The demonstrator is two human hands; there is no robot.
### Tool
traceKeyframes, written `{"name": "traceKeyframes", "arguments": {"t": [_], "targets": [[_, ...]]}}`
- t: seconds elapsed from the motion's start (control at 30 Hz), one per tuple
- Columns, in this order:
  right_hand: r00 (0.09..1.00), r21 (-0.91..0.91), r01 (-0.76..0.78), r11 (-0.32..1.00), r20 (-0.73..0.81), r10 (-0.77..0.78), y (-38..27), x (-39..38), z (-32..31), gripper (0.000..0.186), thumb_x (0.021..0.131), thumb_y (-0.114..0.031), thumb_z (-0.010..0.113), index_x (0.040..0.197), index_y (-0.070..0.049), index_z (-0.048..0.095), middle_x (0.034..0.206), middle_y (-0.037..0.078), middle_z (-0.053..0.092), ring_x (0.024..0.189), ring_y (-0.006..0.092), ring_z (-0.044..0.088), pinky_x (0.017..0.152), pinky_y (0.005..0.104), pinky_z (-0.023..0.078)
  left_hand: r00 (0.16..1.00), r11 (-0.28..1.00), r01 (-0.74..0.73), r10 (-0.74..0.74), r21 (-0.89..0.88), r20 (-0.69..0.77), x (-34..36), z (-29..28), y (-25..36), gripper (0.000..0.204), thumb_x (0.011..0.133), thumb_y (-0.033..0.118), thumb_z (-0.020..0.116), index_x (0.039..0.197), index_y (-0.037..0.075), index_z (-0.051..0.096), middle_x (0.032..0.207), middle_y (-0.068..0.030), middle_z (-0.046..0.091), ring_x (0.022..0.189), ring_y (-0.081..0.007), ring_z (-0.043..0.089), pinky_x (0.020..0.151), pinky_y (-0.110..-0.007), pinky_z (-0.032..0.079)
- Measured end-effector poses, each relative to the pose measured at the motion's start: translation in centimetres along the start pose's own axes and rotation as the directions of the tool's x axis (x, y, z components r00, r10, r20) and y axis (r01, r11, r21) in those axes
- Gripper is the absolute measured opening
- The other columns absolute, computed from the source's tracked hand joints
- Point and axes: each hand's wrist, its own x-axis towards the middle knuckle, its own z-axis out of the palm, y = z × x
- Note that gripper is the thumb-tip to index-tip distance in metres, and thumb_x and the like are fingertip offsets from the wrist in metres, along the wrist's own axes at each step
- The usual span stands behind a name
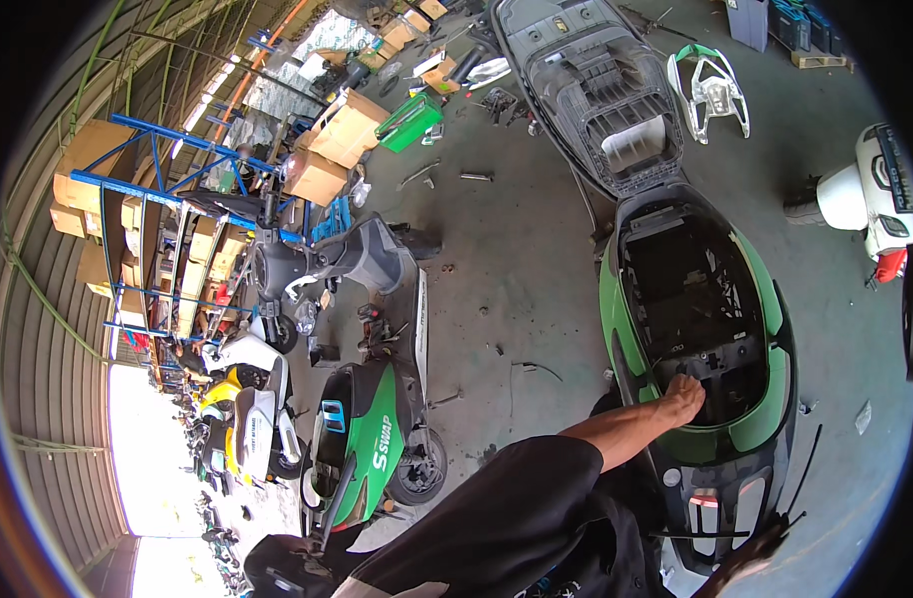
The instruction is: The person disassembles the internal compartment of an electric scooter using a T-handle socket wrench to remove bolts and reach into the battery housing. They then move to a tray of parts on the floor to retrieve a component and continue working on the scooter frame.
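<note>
A green and black scooter body (pixel 626 329) stands before me on the right, its seat lifted off the open under-seat bay (pixel 690 279). My left hand (pixel 683 399) reaches into the rear of that bay, fingers curled closed. Whatever they hold, if anything, is hidden. Low at the right edge of the scooter's tail, my right hand (pixel 760 558) shows dark and partly cut off, beside the black rear rack (pixel 715 533). Its fingers are too dim to read. A red tail light (pixel 704 500) sits between the rack's bars. The raised black seat base (pixel 596 90) extends away from me.
Another green scooter (pixel 372 439) stands to the left, with white and yellow scooters (pixel 247 419) beyond. Blue shelving (pixel 177 179) holds cardboard boxes; a green crate (pixel 408 122) is at the back. A white and green frame part (pixel 710 95) and loose tools (pixel 476 176) lie on the floor.
</note>
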Motion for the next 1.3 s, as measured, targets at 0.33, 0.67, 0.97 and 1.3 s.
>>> {"name": "traceKeyframes", "arguments": {"t": [0.33, 0.67, 0.97, 1.3], "targets": [[0.999, -0.019, -0.010, 1.000, -0.042, 0.009, -1.0, 0.3, -0.6, 0.035, 0.100, -0.019, 0.044, 0.118, 0.009, 0.054, 0.110, 0.023, 0.061, 0.094, 0.0303, 0.063, 0.083, 0.0372, 0.051, 0.981, 0.983, -0.181, 0.183, -0.042, 0.065, 1.0, -0.4, 0.2, 0.015, 0.078, 0.016, 0.055, 0.068, 0.011, 0.066, 0.072, -0.0063, 0.063, 0.075, -0.0245, 0.062, 0.062, -0.039, 0.046], [1.000, -0.067, -0.013, 0.998, -0.029, 0.011, -3.3, -0.4, -0.3, 0.036, 0.099, -0.024, 0.046, 0.119, 0.003, 0.058, 0.111, 0.019, 0.064, 0.096, 0.0297, 0.064, 0.084, 0.0382, 0.051, 0.994, 0.994, -0.106, 0.106, 0.005, 0.012, 0.7, 0.3, 0.0, 0.015, 0.076, 0.017, 0.057, 0.069, 0.014, 0.069, 0.072, -0.0039, 0.067, 0.075, -0.0222, 0.065, 0.061, -0.036, 0.048], [0.998, 0.088, -0.042, 0.995, -0.045, 0.046, -5.6, -0.5, -0.3, 0.035, 0.099, -0.019, 0.046, 0.118, 0.009, 0.053, 0.109, 0.021, 0.062, 0.092, 0.0276, 0.063, 0.082, 0.0354, 0.052, 0.993, 0.993, -0.117, 0.117, 0.031, -0.005, 0.6, 0.5, 0.1, 0.015, 0.075, 0.018, 0.057, 0.067, 0.012, 0.068, 0.068, -0.0053, 0.065, 0.068, -0.0224, 0.064, 0.056, -0.037, 0.047], [0.999, 0.057, 0.006, 0.998, -0.041, -0.004, -4.1, -0.3, -0.4, 0.033, 0.099, -0.019, 0.047, 0.116, 0.008, 0.055, 0.108, 0.020, 0.062, 0.090, 0.0281, 0.063, 0.080, 0.0355, 0.052, 0.932, 0.973, -0.213, 0.228, 0.083, -0.280, -0.2, 1.0, -0.6, 0.016, 0.075, 0.016, 0.056, 0.066, 0.012, 0.068, 0.069, -0.0063, 0.066, 0.070, -0.0235, 0.065, 0.058, -0.037, 0.049]]}}
